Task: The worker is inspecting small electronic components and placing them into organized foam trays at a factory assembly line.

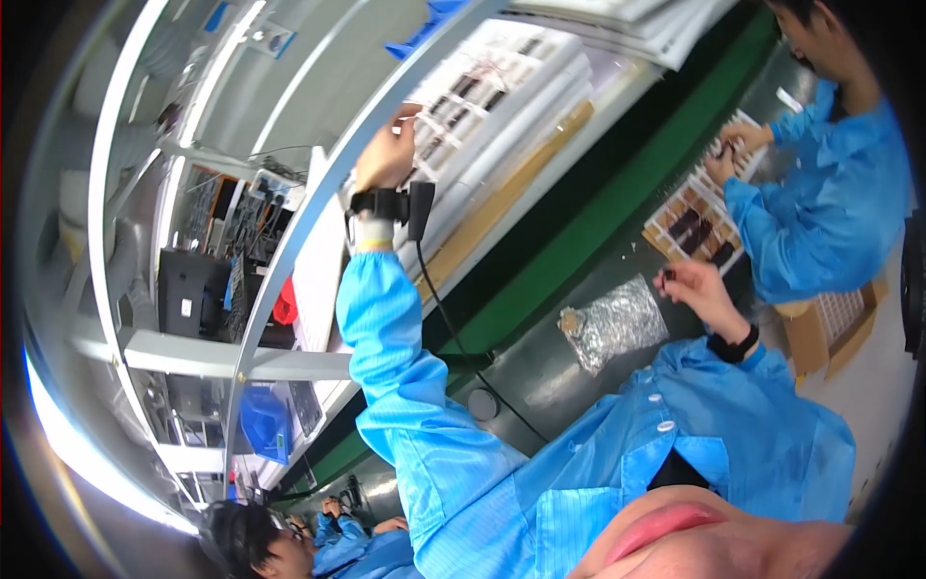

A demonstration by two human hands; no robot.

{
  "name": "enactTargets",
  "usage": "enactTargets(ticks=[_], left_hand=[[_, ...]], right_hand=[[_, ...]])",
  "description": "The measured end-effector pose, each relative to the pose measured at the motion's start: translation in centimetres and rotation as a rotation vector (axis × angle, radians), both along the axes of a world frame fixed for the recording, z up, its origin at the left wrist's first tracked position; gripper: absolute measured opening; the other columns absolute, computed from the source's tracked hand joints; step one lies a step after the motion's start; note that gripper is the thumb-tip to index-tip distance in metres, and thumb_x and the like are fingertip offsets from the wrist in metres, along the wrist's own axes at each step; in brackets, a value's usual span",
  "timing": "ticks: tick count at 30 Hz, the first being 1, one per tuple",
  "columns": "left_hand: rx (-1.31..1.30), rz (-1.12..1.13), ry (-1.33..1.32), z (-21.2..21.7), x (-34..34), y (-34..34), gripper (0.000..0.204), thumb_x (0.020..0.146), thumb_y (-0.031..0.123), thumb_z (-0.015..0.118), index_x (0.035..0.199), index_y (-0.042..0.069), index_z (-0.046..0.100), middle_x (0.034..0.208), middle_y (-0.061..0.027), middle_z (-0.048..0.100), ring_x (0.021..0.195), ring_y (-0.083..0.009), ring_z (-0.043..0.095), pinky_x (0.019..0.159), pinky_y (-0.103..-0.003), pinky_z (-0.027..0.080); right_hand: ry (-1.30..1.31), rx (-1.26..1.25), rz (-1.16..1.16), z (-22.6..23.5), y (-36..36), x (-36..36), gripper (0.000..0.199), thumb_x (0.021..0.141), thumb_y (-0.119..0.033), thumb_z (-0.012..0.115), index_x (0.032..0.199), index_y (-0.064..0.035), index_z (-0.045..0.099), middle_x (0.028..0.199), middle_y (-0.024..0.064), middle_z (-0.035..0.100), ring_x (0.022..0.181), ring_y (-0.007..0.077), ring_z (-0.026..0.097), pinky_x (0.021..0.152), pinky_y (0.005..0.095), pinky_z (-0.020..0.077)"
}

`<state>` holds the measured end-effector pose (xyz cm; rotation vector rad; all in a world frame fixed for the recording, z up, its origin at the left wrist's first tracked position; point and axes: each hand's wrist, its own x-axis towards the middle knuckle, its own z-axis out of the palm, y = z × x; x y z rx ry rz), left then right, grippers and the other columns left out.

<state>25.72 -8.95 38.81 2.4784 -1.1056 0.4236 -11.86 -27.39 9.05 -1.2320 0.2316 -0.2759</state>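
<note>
My left hand (388, 154) is stretched out to the upper middle, beside a white tray (446, 145) that holds several black parts (463, 87). Its fingers are bent together at the tray's edge; whatever they hold is too small to make out. On that wrist sits a black strap with a black module (420, 210) and a cable. My right hand (696, 292), lower right, pinches a small dark part (668, 277) between thumb and fingertips. Just left of it, a crinkled silvery clear bag (617, 323) lies on the dark green bench.
White trays or sheets (531, 125) are stacked under the parts tray. A black cable (463, 338) runs down from my left wrist. At right, a co-worker in blue (830, 203) handles a tray (694, 222) of dark parts. A cardboard box (834, 328) stands below. Metal frame bars (289, 251) cross the left.
</note>
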Motion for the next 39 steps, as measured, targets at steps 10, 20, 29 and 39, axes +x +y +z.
enactTargets(ticks=[10,20,29,39], left_hand=[[-0.211,-0.537,0.807,-12.4,-19.6,-2.1,0.016,0.085,0.003,0.069,0.1,-0.002,0.069,0.088,-0.0082,0.069,0.08,-0.0128,0.065,0.074,-0.027,0.051],[-0.559,-0.44,0.916,-17.8,-22.9,-2.6,0.037,0.077,-0.005,0.076,0.112,-0.002,0.066,0.093,-0.0053,0.063,0.079,-0.0107,0.059,0.073,-0.025,0.05],[-0.198,-0.626,0.422,-16.6,-21.3,-2.3,0.022,0.072,0.007,0.078,0.094,0.008,0.076,0.077,-0.0055,0.059,0.072,-0.0206,0.061,0.062,-0.032,0.049],[-0.237,-0.679,0.283,-8.3,-18.6,-3.8,0.011,0.076,0.006,0.075,0.086,0.009,0.076,0.085,-0.0048,0.062,0.077,-0.0207,0.063,0.068,-0.032,0.05]], right_hand=[[-0.177,0.013,-0.076,9.6,1.3,3.5,0.029,0.092,0.0,0.061,0.121,0.0047,0.058,0.112,0.0116,0.065,0.095,0.014,0.064,0.081,0.0271,0.0534],[-0.117,-0.173,-0.076,9.0,2.8,3.1,0.03,0.089,-0.001,0.067,0.117,0.0066,0.061,0.1,0.0088,0.067,0.092,0.012,0.066,0.082,0.0259,0.055],[-0.019,-0.427,-0.066,9.4,2.7,2.8,0.02,0.087,-0.005,0.07,0.105,0.0038,0.068,0.09,0.0061,0.068,0.081,0.007,0.063,0.066,0.0229,0.0503],[-0.049,-0.11,0.022,8.7,2.5,2.8,0.028,0.093,-0.008,0.064,0.118,0.003,0.06,0.101,0.0097,0.069,0.087,0.0106,0.066,0.073,0.0239,0.0524]])
